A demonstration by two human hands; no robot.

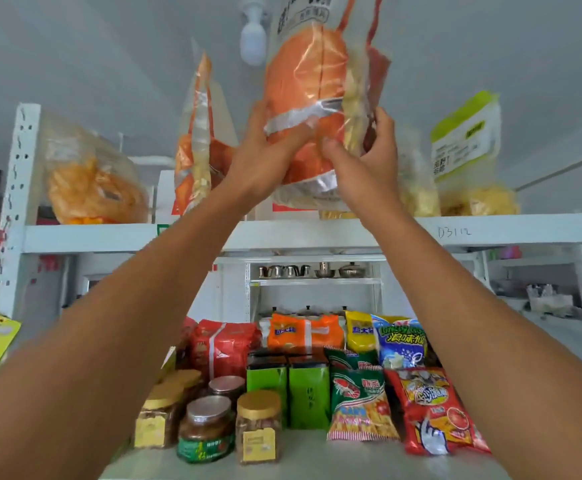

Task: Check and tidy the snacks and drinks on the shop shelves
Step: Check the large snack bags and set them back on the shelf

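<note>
A big orange snack bag [308,81] is held up high, at 12 o'clock in the view, over the top shelf [92,237]. It is gripped from both sides. The left hand [265,157] is wrapped round its 9 o'clock side with the fingers [296,133] curled onto the front. The right hand [369,161] is closed on its 3 o'clock side, with the thumb pressed on the front. The bag is upright, and its bottom is seen just above the shelf edge — whether it touches the shelf cannot be told.

More bags are set on the top shelf. A thin orange bag [196,133] is stood at 9 o'clock of the held bag. A soft bag of orange snacks [92,181] is laid further that way. At 3 o'clock a bag with a green top [466,140] is stood.

Down at 6 o'clock the lower shelf [317,452] is packed — a gold-lidded jar [258,427], two green boxes [308,393], a green shrimp-chip bag [359,400] and a red chip bag [435,410] are lined up in front. Behind them a red pack [223,344], an orange pack [303,332] and a blue bag [400,341] are seen.
</note>
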